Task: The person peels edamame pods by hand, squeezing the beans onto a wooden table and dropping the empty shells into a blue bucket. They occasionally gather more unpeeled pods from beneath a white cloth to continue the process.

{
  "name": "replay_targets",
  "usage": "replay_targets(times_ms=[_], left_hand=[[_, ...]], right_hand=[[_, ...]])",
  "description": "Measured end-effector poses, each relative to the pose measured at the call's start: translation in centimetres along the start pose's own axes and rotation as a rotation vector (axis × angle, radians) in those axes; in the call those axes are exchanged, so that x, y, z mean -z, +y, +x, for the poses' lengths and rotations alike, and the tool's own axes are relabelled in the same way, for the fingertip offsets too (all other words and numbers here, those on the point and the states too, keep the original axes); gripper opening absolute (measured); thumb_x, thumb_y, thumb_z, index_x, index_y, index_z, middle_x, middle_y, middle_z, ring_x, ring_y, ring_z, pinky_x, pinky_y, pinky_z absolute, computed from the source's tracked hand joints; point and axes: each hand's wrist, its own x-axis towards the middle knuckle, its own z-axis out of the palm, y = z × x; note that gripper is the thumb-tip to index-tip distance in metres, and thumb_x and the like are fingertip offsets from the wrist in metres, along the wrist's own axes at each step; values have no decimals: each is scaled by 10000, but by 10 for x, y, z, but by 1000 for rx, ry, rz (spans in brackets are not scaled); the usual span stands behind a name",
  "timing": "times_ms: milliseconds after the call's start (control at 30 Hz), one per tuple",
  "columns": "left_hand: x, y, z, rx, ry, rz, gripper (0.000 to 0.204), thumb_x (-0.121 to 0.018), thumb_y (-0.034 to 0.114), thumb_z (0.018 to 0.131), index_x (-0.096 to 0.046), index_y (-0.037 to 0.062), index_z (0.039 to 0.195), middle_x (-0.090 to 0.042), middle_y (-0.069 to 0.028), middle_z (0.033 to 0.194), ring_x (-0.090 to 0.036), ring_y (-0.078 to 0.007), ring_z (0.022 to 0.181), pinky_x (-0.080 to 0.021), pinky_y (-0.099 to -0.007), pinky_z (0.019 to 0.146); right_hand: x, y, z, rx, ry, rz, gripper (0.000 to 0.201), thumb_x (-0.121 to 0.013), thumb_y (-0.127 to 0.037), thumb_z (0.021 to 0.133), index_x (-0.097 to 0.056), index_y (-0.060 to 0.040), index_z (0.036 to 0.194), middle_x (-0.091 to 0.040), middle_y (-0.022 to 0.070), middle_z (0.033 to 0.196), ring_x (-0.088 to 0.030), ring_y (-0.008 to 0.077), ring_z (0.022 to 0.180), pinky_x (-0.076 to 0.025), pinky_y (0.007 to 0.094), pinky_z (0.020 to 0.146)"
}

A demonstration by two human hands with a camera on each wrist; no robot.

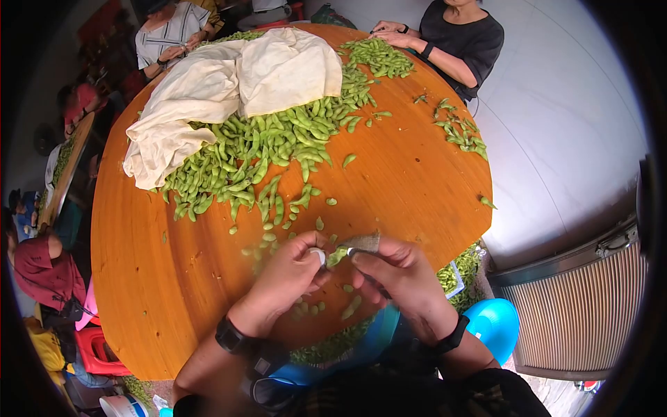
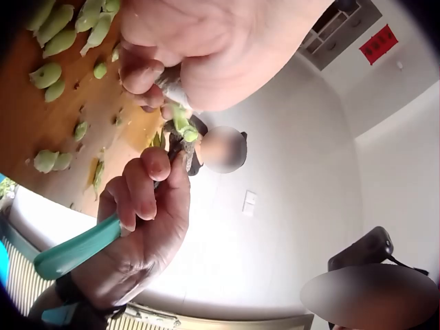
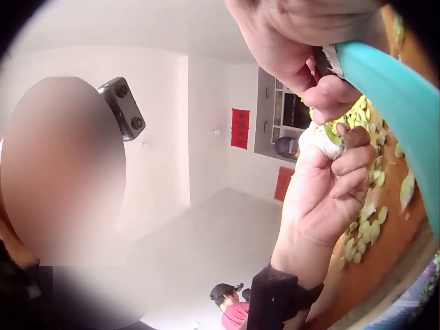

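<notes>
Over the near side of the round wooden table point(image 1: 417, 187), two hands meet at one green soybean pod point(image 1: 338, 257). The left hand point(image 1: 283, 278) pinches the pod between thumb and fingers, and a white wrap point(image 3: 328, 142) covers its thumb. In the right hand point(image 1: 406, 274) is a tool with a curved teal handle point(image 2: 81, 247), its working end at the pod and mostly hidden by the fingers. Shelled beans point(image 1: 267, 240) lie on the wood just beyond the hands. Farther back is a large heap of pods point(image 1: 278, 142), partly under a cream cloth point(image 1: 288, 73).
A blue basin point(image 1: 295, 375) with green pieces in it sits below the table edge, near the lap. To the right stand a bright blue bowl point(image 1: 495, 326) and a ribbed panel point(image 1: 577, 313). Other people sit around the far side, one in black point(image 1: 465, 38) beside a smaller pod pile point(image 1: 379, 57).
</notes>
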Motion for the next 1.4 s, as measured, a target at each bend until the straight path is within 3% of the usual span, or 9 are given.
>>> replay_targets(times_ms=[133, 200, 333, 433, 633, 967, 1033, 1267, 1400], left_hand=[[3, 2, 0, -115, 94, 261, 184, -422, 48, 936, -557, 53, 1062, -525, 8, 779, -454, -42, 630, -352, -198, 525], [4, 7, -3, -132, 67, 366, 184, -446, 36, 932, -549, 53, 1083, -528, 11, 819, -464, -39, 678, -370, -196, 565], [-4, 6, -3, -384, 42, 507, 261, -519, -9, 913, -509, 53, 1166, -530, 4, 984, -502, -47, 817, -426, -199, 694], [-1, 4, -2, -441, -29, 566, 331, -564, -36, 896, -473, 51, 1202, -507, -12, 1091, -529, -70, 936, -453, -217, 787], [-9, 6, -5, -381, -53, 507, 349, -564, -53, 886, -459, 39, 1206, -517, -34, 1108, -536, -103, 1046, -454, -258, 890], [-6, 3, -6, -460, 10, 721, 333, -433, -81, 897, -455, 39, 1207, -550, -62, 1023, -573, -123, 845, -482, -245, 732], [-8, 4, -3, -380, -37, 381, 320, -385, -53, 925, -423, 51, 1225, -542, -68, 984, -519, -102, 712, -440, -219, 607], [-7, 1, 1, -342, -7, 242, 303, -351, -17, 958, -362, 58, 1251, -533, -67, 952, -477, -89, 660, -401, -206, 555], [-2, 2, 0, -335, -15, 111, 226, -372, -3, 971, -440, 28, 1185, -544, -64, 972, -533, -108, 676, -433, -215, 551]], right_hand=[[1, 0, 1, 67, 101, -83, 104, -587, -102, 946, -666, -45, 980, -632, 2, 694, -529, 46, 526, -414, 208, 466], [4, 13, 7, 510, 190, -429, 105, -604, -60, 917, -664, -19, 992, -636, 22, 690, -534, 56, 552, -422, 229, 501], [0, 9, 5, 511, 135, -553, 140, -614, -36, 897, -659, -5, 1026, -620, 29, 674, -535, 63, 570, -427, 246, 524], [-4, 1, 0, 204, 94, -338, 131, -596, -43, 915, -659, -9, 1024, -609, 13, 653, -543, 60, 569, -437, 237, 513], [-1, 15, 5, 311, 51, -324, 110, -583, -46, 921, -653, -10, 998, -614, 14, 670, -538, 46, 540, -434, 228, 482], [-4, 12, 2, 187, 47, -288, 126, -578, -64, 933, -656, -22, 1023, -608, -3, 682, -534, 48, 537, -438, 218, 483], [1, 9, 3, 231, 99, -286, 149, -569, -66, 942, -658, -33, 1056, -595, -20, 677, -530, 38, 548, -431, 208, 482], [7, 5, 6, 243, 169, -307, 159, -589, -55, 928, -657, -28, 1069, -596, -16, 688, -541, 52, 585, -438, 222, 521], [2, 21, 13, 537, 163, -520, 152, -646, -49, 886, -645, 2, 1029, -625, 10, 723, -580, 99, 653, -476, 252, 608]])
